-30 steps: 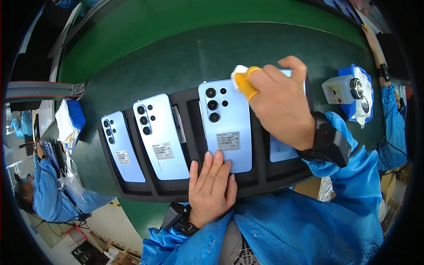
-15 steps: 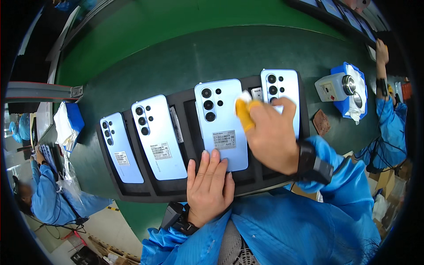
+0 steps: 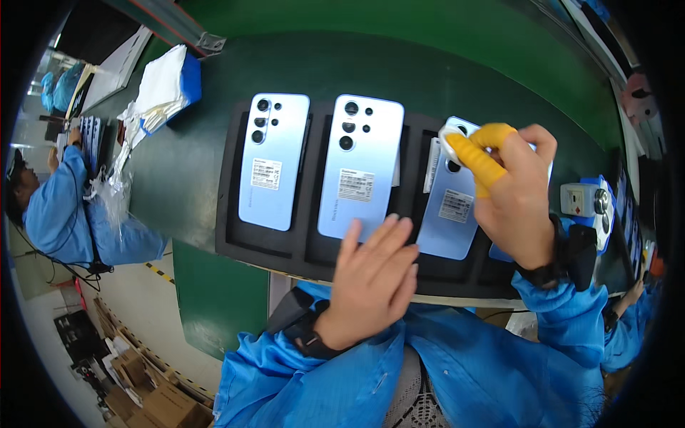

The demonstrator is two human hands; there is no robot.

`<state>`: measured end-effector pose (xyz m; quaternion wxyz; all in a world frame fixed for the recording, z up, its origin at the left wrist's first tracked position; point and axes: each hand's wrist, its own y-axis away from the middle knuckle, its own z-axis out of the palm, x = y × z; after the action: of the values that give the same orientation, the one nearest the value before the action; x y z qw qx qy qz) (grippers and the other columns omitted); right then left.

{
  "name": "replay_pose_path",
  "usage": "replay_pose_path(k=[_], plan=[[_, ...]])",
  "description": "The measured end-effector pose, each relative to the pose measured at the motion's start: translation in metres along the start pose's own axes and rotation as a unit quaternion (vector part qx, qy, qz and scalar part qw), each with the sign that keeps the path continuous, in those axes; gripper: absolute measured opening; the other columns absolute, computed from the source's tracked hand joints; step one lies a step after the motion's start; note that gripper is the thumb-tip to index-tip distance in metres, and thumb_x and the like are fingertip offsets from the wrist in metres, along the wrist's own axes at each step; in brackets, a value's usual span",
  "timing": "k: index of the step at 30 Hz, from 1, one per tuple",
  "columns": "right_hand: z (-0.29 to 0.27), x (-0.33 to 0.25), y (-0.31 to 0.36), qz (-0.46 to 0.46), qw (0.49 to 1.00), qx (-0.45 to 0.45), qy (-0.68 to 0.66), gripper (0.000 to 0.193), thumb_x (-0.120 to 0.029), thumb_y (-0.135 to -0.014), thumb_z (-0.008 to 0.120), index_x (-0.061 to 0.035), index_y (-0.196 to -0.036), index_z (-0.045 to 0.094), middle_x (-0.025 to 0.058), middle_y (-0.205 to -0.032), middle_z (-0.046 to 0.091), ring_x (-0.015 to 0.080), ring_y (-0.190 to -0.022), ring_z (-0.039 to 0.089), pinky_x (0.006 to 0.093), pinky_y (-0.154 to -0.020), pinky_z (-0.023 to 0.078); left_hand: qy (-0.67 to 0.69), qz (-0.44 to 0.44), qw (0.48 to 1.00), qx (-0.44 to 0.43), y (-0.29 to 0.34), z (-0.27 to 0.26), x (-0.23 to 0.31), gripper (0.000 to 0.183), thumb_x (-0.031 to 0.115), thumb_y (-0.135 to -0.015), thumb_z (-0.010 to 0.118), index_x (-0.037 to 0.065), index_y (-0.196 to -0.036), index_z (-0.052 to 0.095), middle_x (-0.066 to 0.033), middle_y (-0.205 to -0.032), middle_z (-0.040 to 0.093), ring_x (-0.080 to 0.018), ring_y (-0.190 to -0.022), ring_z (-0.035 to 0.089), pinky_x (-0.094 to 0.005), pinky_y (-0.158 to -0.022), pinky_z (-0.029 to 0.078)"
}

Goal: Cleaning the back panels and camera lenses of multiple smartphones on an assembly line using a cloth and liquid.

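Observation:
Pale blue phones lie face down in a black foam tray (image 3: 246, 241): the left phone (image 3: 265, 203), a second phone (image 3: 349, 214), a third phone (image 3: 446, 232) and a mostly covered phone (image 3: 499, 252). My right hand (image 3: 517, 203), with yellow covers on some fingers, pinches a small white cloth (image 3: 447, 145) at the third phone's camera lenses. The hand hides part of that phone's top. My left hand (image 3: 371, 282) is open, fingers extended, over the second phone's lower edge and the tray beside it; whether it touches is unclear.
A blue box of white cloths (image 3: 163, 82) stands at the back left of the green table (image 3: 200, 207). At right are a white bottle (image 3: 576, 200) and a blue container (image 3: 603, 232). Co-workers sit on both sides; cardboard boxes (image 3: 168, 406) lie on the floor at lower left.
The head view has swung left, so the tray appears turned and shifted right. My right hand has brought the cloth onto the third phone's lenses. My left hand has shifted toward the second phone.

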<state>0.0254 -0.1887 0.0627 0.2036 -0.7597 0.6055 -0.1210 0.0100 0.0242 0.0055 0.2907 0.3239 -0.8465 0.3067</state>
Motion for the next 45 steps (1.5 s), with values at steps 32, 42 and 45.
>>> replay_pose_path(k=[32,42,45], plan=[[0.087,-0.012,-0.050,-0.116,0.992,0.018,0.047,0.002,-0.011,-0.065,0.068,-0.0107,-0.064,0.069,-0.0036,-0.082,0.054,0.0145,-0.083,0.053,0.0456,-0.090,0.032,-0.144,-0.083,0.986,-0.019,0.007,-0.027,-0.045,0.035,0.007,-0.077,0.067,0.003,-0.112,0.064,-0.0180,-0.124,0.061,-0.0304,-0.122,0.055,-0.0487,-0.112,0.024],[0.086,0.003,-0.054,-0.110,0.989,0.018,0.100,0.002,-0.012,-0.066,0.068,-0.0112,-0.066,0.070,-0.0038,-0.078,0.052,0.0147,-0.083,0.053,0.0450,-0.089,0.032,-0.166,-0.077,0.983,-0.028,0.007,-0.028,-0.046,0.034,0.011,-0.080,0.065,0.003,-0.113,0.065,-0.0144,-0.123,0.063,-0.0262,-0.120,0.057,-0.0483,-0.111,0.026],[0.088,-0.004,-0.054,-0.085,0.993,0.029,0.082,0.002,-0.012,-0.065,0.070,-0.0105,-0.066,0.070,-0.0040,-0.079,0.053,0.0144,-0.083,0.052,0.0451,-0.090,0.032,-0.161,-0.087,0.983,-0.026,0.006,-0.028,-0.045,0.034,0.008,-0.077,0.065,0.002,-0.111,0.065,-0.0167,-0.122,0.063,-0.0293,-0.121,0.056,-0.0493,-0.111,0.025]])
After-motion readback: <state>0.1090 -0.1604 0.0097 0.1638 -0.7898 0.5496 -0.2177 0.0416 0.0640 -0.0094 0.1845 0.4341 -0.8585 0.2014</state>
